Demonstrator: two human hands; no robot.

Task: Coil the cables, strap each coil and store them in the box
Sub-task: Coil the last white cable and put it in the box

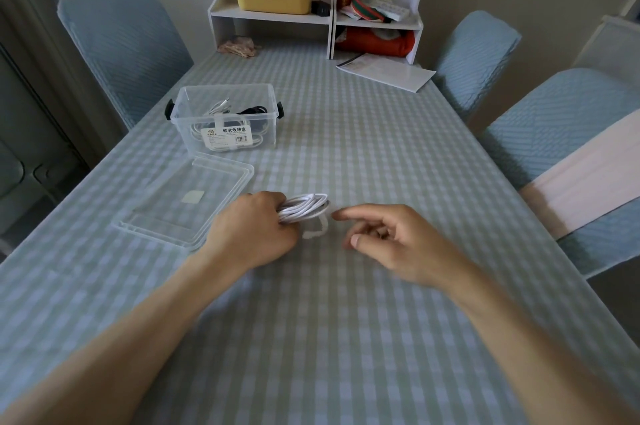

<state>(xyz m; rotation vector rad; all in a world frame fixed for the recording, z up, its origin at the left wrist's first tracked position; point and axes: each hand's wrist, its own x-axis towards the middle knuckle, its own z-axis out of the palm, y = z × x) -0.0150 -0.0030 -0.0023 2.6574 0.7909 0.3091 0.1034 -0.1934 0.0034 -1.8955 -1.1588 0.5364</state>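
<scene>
Our left hand [254, 229] grips the coiled white cable [304, 207] low over the table [346, 338], near the lid [183, 203]. Our right hand [391, 241] hovers beside it, index finger extended, other fingers loosely curled.

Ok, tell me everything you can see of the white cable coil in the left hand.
The white cable coil is a thin, smooth-looking cord wound into several flat oval loops. The left hand grips one end of it, fingers curled round the strands, just above the checked tablecloth. A white fuzzy strap hangs loose below it, not yet closed. The right hand is close beside it but apart, index finger pointing at the coil. Its plugs are hidden.
</scene>
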